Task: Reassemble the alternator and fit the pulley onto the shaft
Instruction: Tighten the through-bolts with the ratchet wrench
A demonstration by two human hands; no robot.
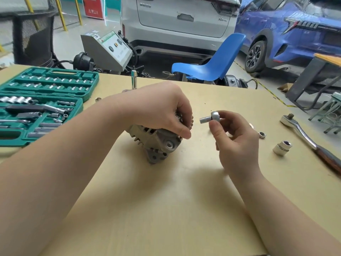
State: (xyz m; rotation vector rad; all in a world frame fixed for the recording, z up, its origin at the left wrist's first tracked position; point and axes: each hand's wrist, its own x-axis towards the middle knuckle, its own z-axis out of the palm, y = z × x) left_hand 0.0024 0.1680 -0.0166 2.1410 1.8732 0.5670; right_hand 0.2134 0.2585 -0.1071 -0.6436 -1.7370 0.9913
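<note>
**Two hands at the alternator on a workshop table**

A pale wooden table [166, 209] stands in a garage, with a white car [177, 24] at 12 o'clock and a blue car [287, 34] at 2 o'clock behind it. The alternator [156, 143] lies near the table's middle, its grey ribbed housing tilted toward the viewer.

The left hand [162, 109] comes in from 8 o'clock, forearm stretched across the table, wrist bent down, fingers curled over the alternator's top end and gripping it; what lies under the fingers is mostly hidden. The right hand [234, 139] rises from 5 o'clock, palm turned toward the left, thumb and fingertips pinching a small ratchet tool [210, 118] whose socket end points at 9 o'clock toward the alternator, just beside it and not touching.

At 3 o'clock of the right hand a loose socket [282, 147] stands on the table, with a small nut [262, 135] near it. Further toward 3 o'clock a large ratchet wrench [310, 141] lies diagonally. A green socket set case [42, 104] lies open at 9 o'clock. A blue chair [212, 60] stands beyond the table's far edge at 1 o'clock.
</note>
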